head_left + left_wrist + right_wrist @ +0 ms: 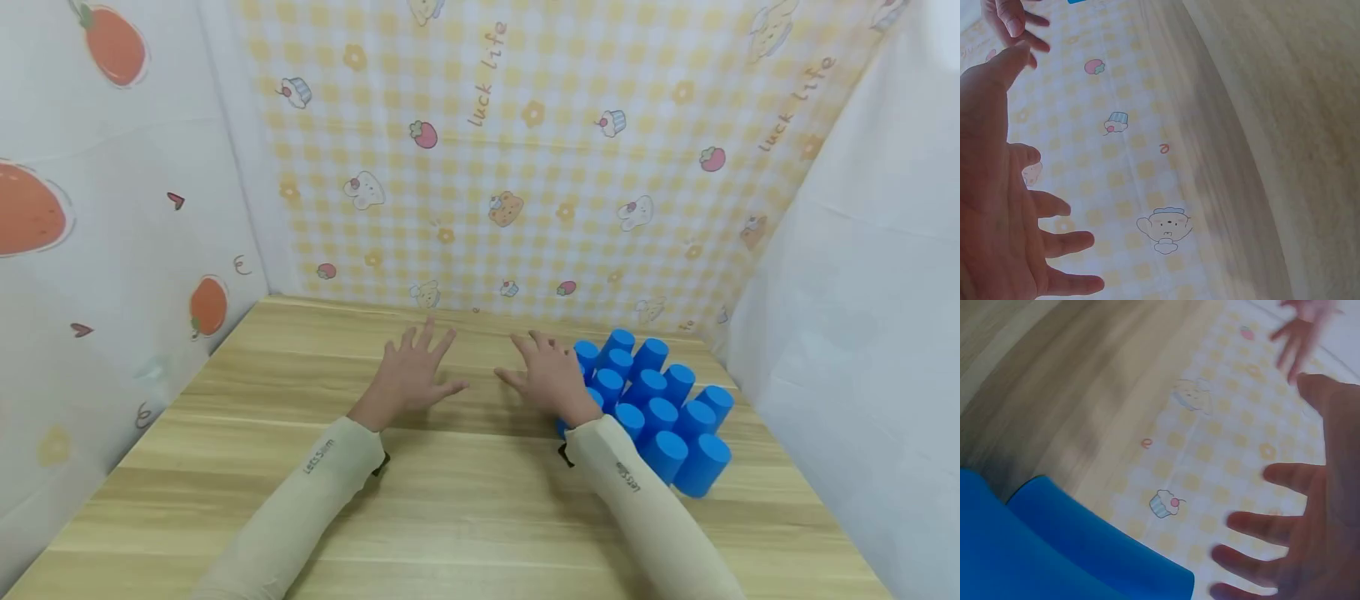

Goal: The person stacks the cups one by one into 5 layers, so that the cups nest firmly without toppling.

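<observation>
My left hand point(412, 373) is held over the middle of the wooden table point(465, 517), fingers spread and holding nothing. To its right my right hand point(553, 379) also has its fingers apart, with nothing in it. Just beside the right hand stands a cluster of blue cups point(663, 454), upside down with their closed ends up; the hand and sleeve hide part of the nearest ones. In the right wrist view, two blue cups point(1104, 540) fill the lower left, apart from the spread fingers point(1254, 528).
A yellow checked cloth with cartoon prints point(465, 167) hangs behind the table's far edge. White cloth walls stand at the left point(142, 275) and the right point(862, 317). The cups take up the table's right side.
</observation>
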The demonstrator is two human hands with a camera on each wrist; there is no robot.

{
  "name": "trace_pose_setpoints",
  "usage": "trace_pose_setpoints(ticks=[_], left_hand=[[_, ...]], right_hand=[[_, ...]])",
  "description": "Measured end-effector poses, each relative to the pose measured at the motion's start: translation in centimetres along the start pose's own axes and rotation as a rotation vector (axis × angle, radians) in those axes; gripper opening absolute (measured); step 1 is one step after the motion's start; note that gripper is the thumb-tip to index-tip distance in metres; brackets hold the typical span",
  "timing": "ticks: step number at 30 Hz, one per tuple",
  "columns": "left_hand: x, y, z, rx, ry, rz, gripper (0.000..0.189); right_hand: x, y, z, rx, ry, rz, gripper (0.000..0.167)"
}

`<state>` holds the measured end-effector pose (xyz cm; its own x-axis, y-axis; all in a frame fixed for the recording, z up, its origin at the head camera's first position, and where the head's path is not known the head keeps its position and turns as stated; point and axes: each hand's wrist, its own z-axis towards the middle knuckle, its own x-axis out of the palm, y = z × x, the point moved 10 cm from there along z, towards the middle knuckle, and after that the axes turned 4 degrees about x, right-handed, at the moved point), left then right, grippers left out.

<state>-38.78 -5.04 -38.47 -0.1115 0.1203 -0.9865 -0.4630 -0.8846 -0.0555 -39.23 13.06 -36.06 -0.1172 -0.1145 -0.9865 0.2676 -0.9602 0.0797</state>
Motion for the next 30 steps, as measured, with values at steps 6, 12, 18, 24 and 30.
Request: trace_pose_setpoints(ticks=[6,12,18,24,30], left_hand=[[0.1,0.5,-0.2,-0.003,0.019,-0.063,0.089],[-0.7,1.2,-0.4,-0.012,-0.019,-0.12,0.087],[-1.1,2.1,-0.3,-0.03,-0.05,-0.178,0.085],[-1.7,2.5,-0.1,-0.029,-0.06,-0.204,0.084],[-2.0,2.8,-0.2,-0.039,-0.069,-0.237,0.085]], right_hand=[[-1.6,-2.1,-0.1,0.026,0.047,0.131,0.068],[-2.3,-4.0,-0.8,0.06,0.107,0.152,0.066],[-2.4,-5.8,-1.5,0.11,0.141,0.13,0.067],[-2.7,-7.3,-1.9,0.115,0.144,0.164,0.064],[-2.2,-8.2,-1.9,0.121,0.166,0.256,0.062]])
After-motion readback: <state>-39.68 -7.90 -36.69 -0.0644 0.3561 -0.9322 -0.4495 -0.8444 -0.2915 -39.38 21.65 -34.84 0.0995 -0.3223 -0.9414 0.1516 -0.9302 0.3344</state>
